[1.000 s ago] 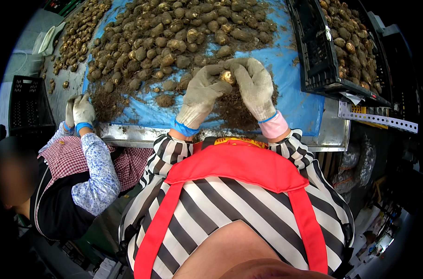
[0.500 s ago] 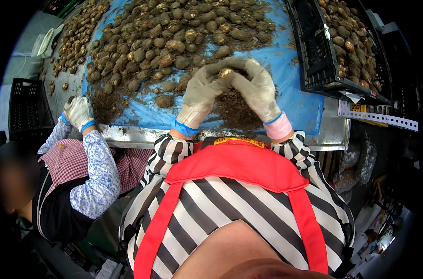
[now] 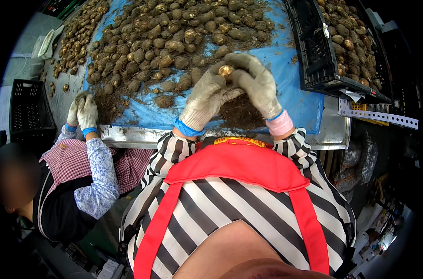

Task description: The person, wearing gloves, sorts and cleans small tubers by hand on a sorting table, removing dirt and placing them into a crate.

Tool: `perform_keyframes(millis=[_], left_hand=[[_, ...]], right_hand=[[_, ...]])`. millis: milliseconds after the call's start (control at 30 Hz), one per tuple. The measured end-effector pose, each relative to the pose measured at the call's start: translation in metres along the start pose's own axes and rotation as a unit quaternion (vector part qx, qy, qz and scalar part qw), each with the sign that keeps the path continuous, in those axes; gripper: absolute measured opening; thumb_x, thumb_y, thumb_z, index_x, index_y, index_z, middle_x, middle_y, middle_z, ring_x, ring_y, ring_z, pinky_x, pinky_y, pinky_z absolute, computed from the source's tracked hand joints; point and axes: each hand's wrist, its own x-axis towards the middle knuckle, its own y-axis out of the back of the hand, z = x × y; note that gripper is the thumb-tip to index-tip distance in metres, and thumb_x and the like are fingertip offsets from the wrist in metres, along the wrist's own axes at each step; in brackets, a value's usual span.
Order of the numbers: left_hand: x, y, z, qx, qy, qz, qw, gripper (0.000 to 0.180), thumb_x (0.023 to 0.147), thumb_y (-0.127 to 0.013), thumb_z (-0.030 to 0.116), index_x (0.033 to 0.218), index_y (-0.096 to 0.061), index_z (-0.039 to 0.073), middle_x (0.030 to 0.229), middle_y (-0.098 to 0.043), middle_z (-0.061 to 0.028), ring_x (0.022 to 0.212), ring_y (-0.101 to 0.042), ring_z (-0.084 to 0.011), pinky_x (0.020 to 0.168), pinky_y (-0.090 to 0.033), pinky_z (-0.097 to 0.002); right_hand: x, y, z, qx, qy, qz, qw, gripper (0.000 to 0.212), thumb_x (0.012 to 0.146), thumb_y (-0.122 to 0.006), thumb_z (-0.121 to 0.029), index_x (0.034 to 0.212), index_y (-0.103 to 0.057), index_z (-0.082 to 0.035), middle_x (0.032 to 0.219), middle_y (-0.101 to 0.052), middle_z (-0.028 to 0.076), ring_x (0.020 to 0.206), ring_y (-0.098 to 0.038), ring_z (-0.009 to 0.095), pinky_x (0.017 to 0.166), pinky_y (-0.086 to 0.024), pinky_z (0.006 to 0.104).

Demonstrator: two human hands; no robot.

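Both my hands wear soiled whitish knit gloves and are raised over the near part of the blue sheet. Between their fingertips is a small brown taro corm (image 3: 226, 70), its pale yellowish cut end showing. My left hand (image 3: 203, 98) grips it from the left, with fingers curled. Around its far and right side bend the fingers of my right hand (image 3: 259, 87). The gloves hide most of the corm. Under the hands lies a heap of dark root fibres and soil (image 3: 239, 113). Beyond them spreads a large pile of hairy taro corms (image 3: 174, 45).
A black crate (image 3: 313, 46) of corms stands at the right. The metal table edge (image 3: 132, 135) runs in front of me. At my left a co-worker's gloved hands (image 3: 84, 114) are together above the table. Another black crate (image 3: 31, 107) is at the far left.
My hands have shifted slightly and turned, and more of the corm's pale end now shows between the fingers. The co-worker's hands have moved and come upright together.
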Motion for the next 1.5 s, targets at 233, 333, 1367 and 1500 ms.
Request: perform_keyframes(millis=[233, 333, 1367, 1500], left_hand=[[-0.004, 0.001, -0.005, 0.061, 0.028, 0.007, 0.998, 0.043, 0.102, -0.061, 0.017, 0.138, -0.048, -0.001, 0.128, -0.06, -0.0128, 0.112, -0.065, -0.024, 0.092, -0.06, -0.0393], [-0.003, 0.021, -0.014, 0.016, 0.087, 0.04, 0.995, 0.044, 0.103, -0.06, 0.021, 0.138, -0.047, -0.003, 0.126, -0.061, -0.0153, 0.11, -0.066, -0.0258, 0.09, -0.061, -0.0388], [0.024, 0.126, 0.16, -0.234, -0.172, 0.056, 0.955, 0.058, 0.107, -0.042, 0.049, 0.13, -0.05, -0.003, 0.12, -0.064, -0.0267, 0.118, -0.065, -0.0358, 0.098, -0.059, -0.0461], [0.012, 0.119, 0.259, -0.043, -0.404, 0.181, 0.896, 0.053, 0.107, -0.048, 0.043, 0.137, -0.049, 0.0, 0.134, -0.058, -0.0242, 0.13, -0.054, -0.0391, 0.109, -0.05, -0.0528]], right_hand=[[-0.007, -0.01, 0.008, 0.023, -0.023, 0.013, 0.999, 0.021, 0.1, -0.057, -0.008, 0.113, -0.072, -0.001, 0.106, -0.07, 0.004, 0.092, -0.066, 0.012, 0.081, -0.055, 0.0269], [0.002, -0.009, 0.011, 0.052, -0.026, 0.016, 0.998, 0.022, 0.103, -0.053, -0.01, 0.114, -0.069, 0.001, 0.101, -0.069, 0.003, 0.089, -0.061, 0.009, 0.083, -0.053, 0.0251], [-0.004, 0.02, 0.078, -0.079, -0.008, 0.074, 0.994, 0.018, 0.098, -0.057, -0.009, 0.101, -0.073, 0.0, 0.087, -0.07, 0.005, 0.08, -0.06, 0.013, 0.076, -0.049, 0.0287], [-0.008, 0.023, 0.098, -0.147, 0.002, 0.063, 0.987, 0.017, 0.097, -0.057, -0.008, 0.099, -0.072, 0.0, 0.09, -0.07, 0.009, 0.084, -0.064, 0.02, 0.078, -0.049, 0.0322]])
